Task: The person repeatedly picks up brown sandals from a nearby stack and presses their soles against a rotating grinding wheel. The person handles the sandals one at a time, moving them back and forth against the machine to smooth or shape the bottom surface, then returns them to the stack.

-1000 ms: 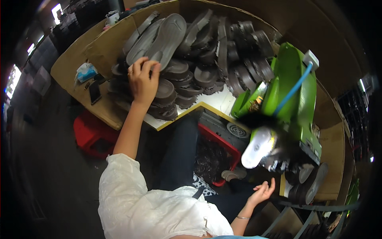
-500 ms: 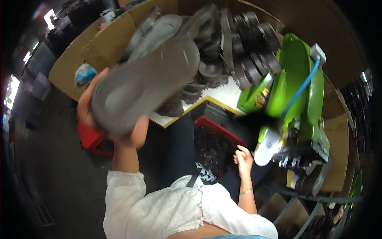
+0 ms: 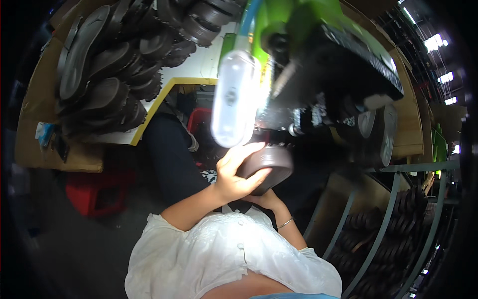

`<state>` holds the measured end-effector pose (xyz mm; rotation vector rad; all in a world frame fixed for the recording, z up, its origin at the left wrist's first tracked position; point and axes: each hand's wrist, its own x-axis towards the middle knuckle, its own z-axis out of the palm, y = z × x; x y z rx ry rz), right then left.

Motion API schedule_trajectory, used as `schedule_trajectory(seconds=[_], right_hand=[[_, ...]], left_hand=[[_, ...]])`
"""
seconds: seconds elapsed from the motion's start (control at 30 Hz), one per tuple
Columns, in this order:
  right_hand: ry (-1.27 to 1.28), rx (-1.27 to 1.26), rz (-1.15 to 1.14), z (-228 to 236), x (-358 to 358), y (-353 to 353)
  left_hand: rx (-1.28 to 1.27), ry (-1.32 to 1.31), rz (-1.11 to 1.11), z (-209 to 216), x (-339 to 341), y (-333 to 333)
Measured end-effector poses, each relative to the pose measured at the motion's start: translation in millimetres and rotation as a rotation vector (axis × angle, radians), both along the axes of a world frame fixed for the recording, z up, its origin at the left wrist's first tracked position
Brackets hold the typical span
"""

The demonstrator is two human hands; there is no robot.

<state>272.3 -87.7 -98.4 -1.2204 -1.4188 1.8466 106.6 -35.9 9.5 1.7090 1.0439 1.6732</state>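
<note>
Close in front of my body, my left hand point(image 3: 236, 174) grips a thick dark brown sandal sole point(image 3: 274, 162), thumb on its near side and fingers over the top. The sole is seen nearly end-on, its rounded end up. My right hand point(image 3: 267, 200) is just below it, close against its lower edge; most of its fingers are hidden. Above the sole hangs a bright elongated lamp point(image 3: 231, 99) on a blue arm point(image 3: 252, 17). Right behind it stands a green machine point(image 3: 318, 15) with a dark, blurred head.
Brown sandals and soles point(image 3: 107, 102) are heaped at left on a white table with a yellow edge point(image 3: 154, 109), walled by cardboard point(image 3: 30, 114). A red stool point(image 3: 97, 194) stands at lower left. Metal rails point(image 3: 383, 229) and a rack of dark footwear point(image 3: 398, 219) are at right.
My left hand has carried the sole from the heap at upper left down to the right, beside my right hand. The view has turned right, so the heap now appears farther left.
</note>
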Motion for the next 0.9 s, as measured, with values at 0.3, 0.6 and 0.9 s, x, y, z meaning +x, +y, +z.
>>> schedule_trajectory(seconds=[0.3, 0.6, 0.9], right_hand=[[-0.063, 0.037, 0.045, 19, -21, -2], [-0.191, 0.006, 0.161, 40, 71, 1], [0.274, 0.646, -0.766, 99, 164, 69]], left_hand=[[-0.522, 0.018, -0.254, 20, -4, 21], [-0.589, -0.254, -0.374, -11, -19, 6], [-0.531, -0.307, -0.346, -19, -12, 4]])
